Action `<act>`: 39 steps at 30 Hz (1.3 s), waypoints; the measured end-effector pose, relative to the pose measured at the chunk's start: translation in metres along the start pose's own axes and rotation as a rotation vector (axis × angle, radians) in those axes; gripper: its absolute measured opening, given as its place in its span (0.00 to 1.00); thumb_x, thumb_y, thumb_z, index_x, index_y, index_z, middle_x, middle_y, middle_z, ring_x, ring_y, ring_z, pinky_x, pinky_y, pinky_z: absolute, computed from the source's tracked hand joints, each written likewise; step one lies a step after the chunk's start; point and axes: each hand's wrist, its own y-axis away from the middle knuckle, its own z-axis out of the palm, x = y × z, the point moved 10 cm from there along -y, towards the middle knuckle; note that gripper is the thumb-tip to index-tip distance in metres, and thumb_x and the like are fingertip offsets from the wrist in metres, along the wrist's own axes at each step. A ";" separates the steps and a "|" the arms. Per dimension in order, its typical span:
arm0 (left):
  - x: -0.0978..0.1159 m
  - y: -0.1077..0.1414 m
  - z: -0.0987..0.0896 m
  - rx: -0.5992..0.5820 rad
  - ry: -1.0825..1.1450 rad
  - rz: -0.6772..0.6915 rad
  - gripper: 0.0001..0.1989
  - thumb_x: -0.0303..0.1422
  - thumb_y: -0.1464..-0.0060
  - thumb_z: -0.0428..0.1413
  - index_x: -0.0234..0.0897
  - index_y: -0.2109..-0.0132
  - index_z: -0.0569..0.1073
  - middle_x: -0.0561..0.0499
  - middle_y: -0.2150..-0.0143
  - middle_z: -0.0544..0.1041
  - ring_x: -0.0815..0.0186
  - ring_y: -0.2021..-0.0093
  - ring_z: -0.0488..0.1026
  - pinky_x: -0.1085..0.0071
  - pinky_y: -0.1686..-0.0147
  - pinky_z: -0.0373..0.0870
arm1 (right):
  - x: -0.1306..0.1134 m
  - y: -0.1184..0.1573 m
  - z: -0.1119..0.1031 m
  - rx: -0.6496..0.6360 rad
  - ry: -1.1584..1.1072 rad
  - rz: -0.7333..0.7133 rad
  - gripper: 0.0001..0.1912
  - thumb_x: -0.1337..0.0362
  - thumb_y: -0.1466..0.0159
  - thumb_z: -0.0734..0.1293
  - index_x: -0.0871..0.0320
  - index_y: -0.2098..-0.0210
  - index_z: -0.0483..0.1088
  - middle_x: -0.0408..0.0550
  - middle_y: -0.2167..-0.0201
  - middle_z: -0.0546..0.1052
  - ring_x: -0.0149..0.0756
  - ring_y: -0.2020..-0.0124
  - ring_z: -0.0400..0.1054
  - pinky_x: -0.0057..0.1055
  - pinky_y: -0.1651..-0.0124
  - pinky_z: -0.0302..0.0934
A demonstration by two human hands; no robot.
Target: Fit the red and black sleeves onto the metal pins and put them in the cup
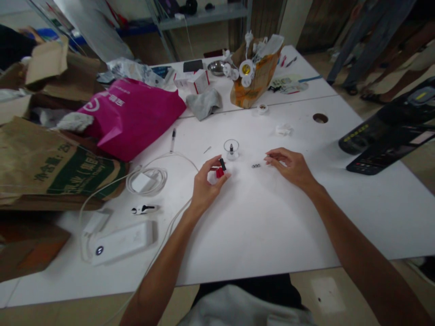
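My left hand [209, 181] is closed on a small red and black object [220, 171], held between thumb and fingers over the white table [251, 235]. My right hand [287, 166] is pinched at the right end of a small clear piece with dark marks [256, 165]; what its fingertips hold is too small to make out. Between and beyond the hands stands a small clear round cup [231, 150] with a dark upright piece in it. A thin small item [207, 149] lies left of the cup.
Left are a magenta bag [136, 113], coiled cable [146, 181], a white power bank [124, 242] and a pen [173, 139]. A paper bag [254, 77] and grey cloth [205, 103] stand behind. A black bottle [374, 127] is right; crumpled tissue [284, 129] lies nearer.
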 end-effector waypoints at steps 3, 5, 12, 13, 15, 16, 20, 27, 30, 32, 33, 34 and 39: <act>0.003 0.001 0.002 -0.034 -0.143 0.073 0.29 0.40 0.32 0.73 0.47 0.28 0.77 0.43 0.39 0.86 0.53 0.42 0.84 0.51 0.36 0.80 | -0.001 0.000 0.000 0.022 0.023 -0.043 0.26 0.35 0.31 0.79 0.51 0.52 0.84 0.53 0.56 0.90 0.51 0.55 0.88 0.52 0.44 0.85; 0.006 0.001 0.003 -0.060 -0.249 0.131 0.28 0.42 0.31 0.72 0.47 0.29 0.77 0.43 0.39 0.85 0.51 0.39 0.82 0.49 0.35 0.79 | -0.001 0.000 0.000 0.037 0.038 -0.063 0.26 0.35 0.31 0.79 0.49 0.52 0.83 0.52 0.56 0.90 0.51 0.55 0.88 0.52 0.45 0.85; -0.002 0.001 0.011 -0.135 -0.489 0.160 0.28 0.45 0.35 0.74 0.47 0.33 0.79 0.41 0.34 0.79 0.44 0.32 0.73 0.41 0.28 0.72 | -0.009 0.000 0.000 0.014 0.203 -0.152 0.14 0.45 0.23 0.74 0.46 0.50 0.85 0.50 0.51 0.90 0.51 0.50 0.86 0.55 0.40 0.80; -0.004 0.001 0.012 -0.142 -0.503 0.159 0.28 0.44 0.36 0.74 0.47 0.33 0.79 0.41 0.33 0.78 0.44 0.32 0.71 0.41 0.28 0.72 | -0.011 0.000 0.000 0.004 0.211 -0.179 0.13 0.46 0.23 0.74 0.46 0.50 0.85 0.50 0.50 0.90 0.52 0.49 0.85 0.56 0.38 0.79; -0.007 0.001 0.015 -0.154 -0.528 0.153 0.28 0.44 0.36 0.74 0.47 0.34 0.80 0.41 0.32 0.77 0.43 0.30 0.69 0.39 0.27 0.70 | -0.012 0.000 0.001 -0.017 0.219 -0.230 0.11 0.48 0.24 0.75 0.46 0.51 0.85 0.52 0.47 0.88 0.53 0.45 0.84 0.57 0.34 0.77; -0.009 0.001 0.016 -0.159 -0.537 0.149 0.28 0.44 0.37 0.75 0.47 0.34 0.80 0.41 0.31 0.76 0.42 0.30 0.69 0.39 0.26 0.70 | -0.011 0.000 0.002 -0.032 0.230 -0.248 0.10 0.49 0.24 0.76 0.46 0.52 0.86 0.53 0.46 0.87 0.54 0.43 0.83 0.58 0.33 0.75; -0.011 0.000 0.018 -0.172 -0.547 0.132 0.28 0.43 0.37 0.74 0.46 0.34 0.79 0.41 0.31 0.76 0.42 0.30 0.68 0.38 0.26 0.69 | 0.000 -0.001 0.006 -0.084 0.332 -0.250 0.07 0.53 0.25 0.77 0.46 0.53 0.88 0.54 0.43 0.85 0.57 0.40 0.80 0.62 0.31 0.72; -0.012 0.000 0.020 -0.183 -0.552 0.127 0.28 0.40 0.37 0.74 0.47 0.34 0.78 0.41 0.31 0.76 0.42 0.30 0.68 0.37 0.26 0.70 | 0.006 -0.003 0.010 -0.100 0.375 -0.251 0.05 0.56 0.26 0.78 0.44 0.54 0.89 0.52 0.43 0.85 0.57 0.40 0.78 0.63 0.30 0.68; -0.013 0.001 0.020 -0.183 -0.554 0.137 0.28 0.39 0.38 0.74 0.46 0.34 0.78 0.41 0.32 0.76 0.42 0.31 0.69 0.37 0.27 0.70 | 0.010 -0.003 0.012 -0.104 0.386 -0.236 0.05 0.56 0.27 0.78 0.43 0.54 0.89 0.51 0.43 0.84 0.57 0.39 0.77 0.64 0.30 0.66; -0.014 0.001 0.021 -0.183 -0.551 0.142 0.28 0.39 0.38 0.74 0.45 0.34 0.78 0.41 0.32 0.76 0.43 0.32 0.69 0.38 0.27 0.71 | 0.012 -0.003 0.013 -0.105 0.393 -0.224 0.05 0.56 0.27 0.78 0.42 0.53 0.89 0.51 0.43 0.84 0.57 0.39 0.77 0.64 0.29 0.65; -0.014 0.001 0.021 -0.183 -0.550 0.141 0.29 0.39 0.39 0.74 0.45 0.34 0.78 0.41 0.33 0.77 0.43 0.32 0.70 0.38 0.27 0.71 | 0.012 -0.002 0.013 -0.104 0.394 -0.221 0.05 0.56 0.27 0.78 0.42 0.53 0.89 0.50 0.43 0.84 0.57 0.39 0.77 0.64 0.28 0.65; -0.014 0.001 0.021 -0.183 -0.549 0.138 0.29 0.40 0.39 0.75 0.45 0.34 0.78 0.41 0.33 0.77 0.43 0.33 0.70 0.38 0.27 0.71 | 0.012 -0.002 0.014 -0.103 0.393 -0.221 0.05 0.56 0.27 0.78 0.42 0.53 0.89 0.50 0.43 0.84 0.57 0.38 0.76 0.64 0.28 0.64; -0.015 0.001 0.020 -0.184 -0.546 0.115 0.28 0.39 0.39 0.74 0.46 0.35 0.78 0.41 0.33 0.77 0.43 0.33 0.70 0.38 0.28 0.71 | 0.008 -0.001 0.017 -0.114 0.408 -0.214 0.06 0.58 0.26 0.78 0.42 0.52 0.88 0.50 0.44 0.84 0.56 0.39 0.76 0.64 0.29 0.64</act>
